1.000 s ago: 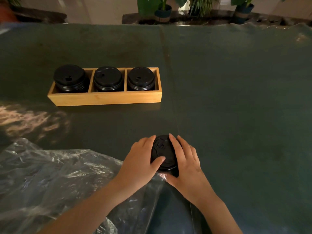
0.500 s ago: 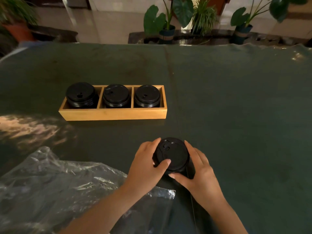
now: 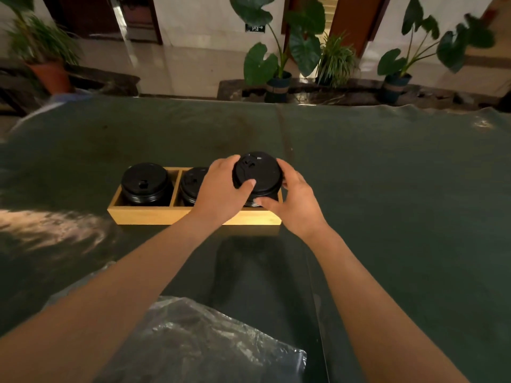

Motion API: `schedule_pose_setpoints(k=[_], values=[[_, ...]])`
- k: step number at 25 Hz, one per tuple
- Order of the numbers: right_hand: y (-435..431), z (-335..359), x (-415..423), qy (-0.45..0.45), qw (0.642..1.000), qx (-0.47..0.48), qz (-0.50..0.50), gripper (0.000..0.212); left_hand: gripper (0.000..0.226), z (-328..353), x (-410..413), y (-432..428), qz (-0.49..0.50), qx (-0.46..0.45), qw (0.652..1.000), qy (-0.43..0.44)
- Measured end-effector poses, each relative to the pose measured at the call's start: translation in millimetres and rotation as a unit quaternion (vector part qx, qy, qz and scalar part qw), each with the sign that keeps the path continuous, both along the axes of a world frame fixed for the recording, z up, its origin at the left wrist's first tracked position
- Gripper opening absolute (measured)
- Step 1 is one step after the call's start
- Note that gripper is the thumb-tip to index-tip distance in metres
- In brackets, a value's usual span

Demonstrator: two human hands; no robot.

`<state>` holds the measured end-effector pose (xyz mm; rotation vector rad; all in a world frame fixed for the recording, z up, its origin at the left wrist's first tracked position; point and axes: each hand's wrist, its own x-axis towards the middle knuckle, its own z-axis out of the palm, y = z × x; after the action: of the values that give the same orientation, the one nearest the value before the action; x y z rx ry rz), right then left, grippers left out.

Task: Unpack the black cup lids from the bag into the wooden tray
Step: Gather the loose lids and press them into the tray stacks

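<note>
Head view, left hand (image 3: pixel 221 190) hides third stack (image 3: pixel 253 201)

I count one wooden tray (image 3: pixel 154 215) with three boxes, two lid stacks (image 3: pixel 145 182) showing beside my hands, one lid stack (image 3: pixel 257 172) between my two hands (image 3: pixel 221 192), and one plastic bag (image 3: pixel 199 344).
</note>
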<state>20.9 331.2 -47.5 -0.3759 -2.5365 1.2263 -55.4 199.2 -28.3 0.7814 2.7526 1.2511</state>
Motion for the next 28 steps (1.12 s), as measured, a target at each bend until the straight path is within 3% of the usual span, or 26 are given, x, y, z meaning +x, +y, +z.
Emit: schedule_pose_setpoints(k=[10, 14, 22, 28], values=[[9, -32, -38, -0.102, 0.992, 0.075, 0.002, 0.081, 0.053, -46, -31, 6, -0.029, -0.109, 0.993, 0.045], [11, -40, -36, -0.110, 0.989, 0.102, -0.007, 0.084, 0.053, -55, -30, 5, -0.029, -0.213, 0.963, 0.161], [8, -55, -35, -0.130, 0.977, 0.166, -0.017, 0.089, 0.061, -60, -27, -2, -0.029, -0.357, 0.895, 0.266], [10, -29, -24, -0.109, 0.993, 0.050, -0.017, 0.096, 0.069, -29, -26, -18, -0.049, -0.327, 0.917, 0.222]])
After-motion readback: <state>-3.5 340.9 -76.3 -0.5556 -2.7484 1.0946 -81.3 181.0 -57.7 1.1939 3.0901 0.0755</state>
